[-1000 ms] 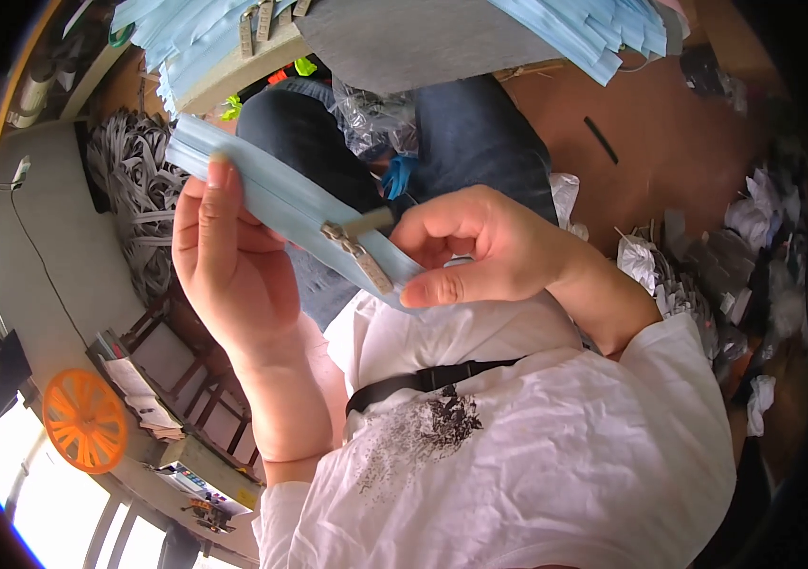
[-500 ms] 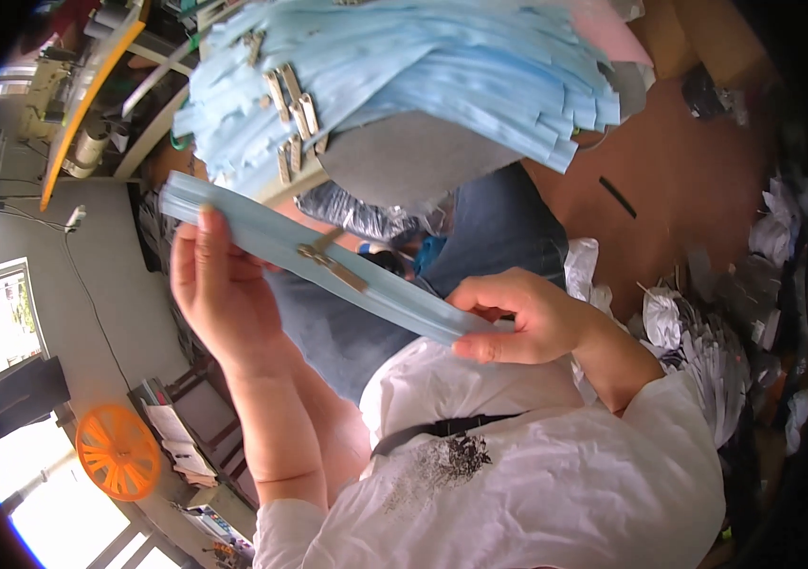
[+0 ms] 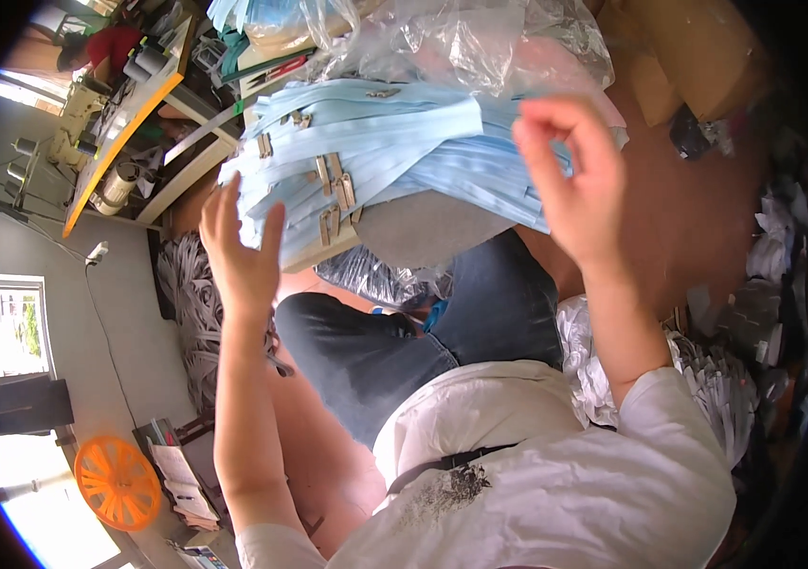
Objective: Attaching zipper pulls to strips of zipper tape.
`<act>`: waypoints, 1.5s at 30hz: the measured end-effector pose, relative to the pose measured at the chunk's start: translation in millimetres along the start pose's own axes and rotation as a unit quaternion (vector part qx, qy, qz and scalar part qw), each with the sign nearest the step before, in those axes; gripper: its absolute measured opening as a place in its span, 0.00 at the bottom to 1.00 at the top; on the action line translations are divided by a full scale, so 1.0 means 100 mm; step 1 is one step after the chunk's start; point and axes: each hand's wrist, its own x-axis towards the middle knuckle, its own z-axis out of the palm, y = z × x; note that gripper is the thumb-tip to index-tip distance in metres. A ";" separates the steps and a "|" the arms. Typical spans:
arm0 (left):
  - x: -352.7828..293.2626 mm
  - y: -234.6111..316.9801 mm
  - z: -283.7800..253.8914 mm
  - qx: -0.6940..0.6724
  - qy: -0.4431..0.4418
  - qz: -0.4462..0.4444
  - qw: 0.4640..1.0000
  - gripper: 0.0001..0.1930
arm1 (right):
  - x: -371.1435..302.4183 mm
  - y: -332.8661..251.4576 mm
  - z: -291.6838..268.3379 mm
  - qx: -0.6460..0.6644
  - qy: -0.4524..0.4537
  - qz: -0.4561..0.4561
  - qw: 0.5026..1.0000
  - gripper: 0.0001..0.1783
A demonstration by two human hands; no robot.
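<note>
While neither hand seems to grasp anything, I see the left hand (image 3: pixel 245 251) with thumb and fingers spread at the left end of the pale-blue zipper tapes (image 3: pixel 366 123), whether brushing them I cannot tell; the right hand (image 3: pixel 579 185) is loosely curled by their right end, a gap showing between thumb and palm; the tapes lie overlapped on a low stand (image 3: pixel 309 252), with a grey sheet (image 3: pixel 427 229) drooping from its near side and metal pulls (image 3: pixel 331 178) clustered toward the left; to my eye, those pulls could snag neighbouring tapes if one were tugged quickly; the fanned ends could slide off if a wrist knocked them, or loose clear plastic (image 3: pixel 480 43) behind dragged across.
</note>
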 end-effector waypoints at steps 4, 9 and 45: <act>-0.10 0.11 0.09 0.051 0.000 0.101 0.994 0.28 | -0.13 -0.04 0.08 -0.018 -0.129 -0.045 0.991 0.07; -0.05 0.38 0.19 0.103 -0.047 0.160 0.981 0.28 | 0.31 -0.12 0.19 -0.052 -0.153 -0.076 0.984 0.05; -0.09 0.69 0.49 0.041 -0.061 0.269 0.960 0.31 | 0.52 0.66 -0.13 -0.265 -0.241 -0.032 0.933 0.11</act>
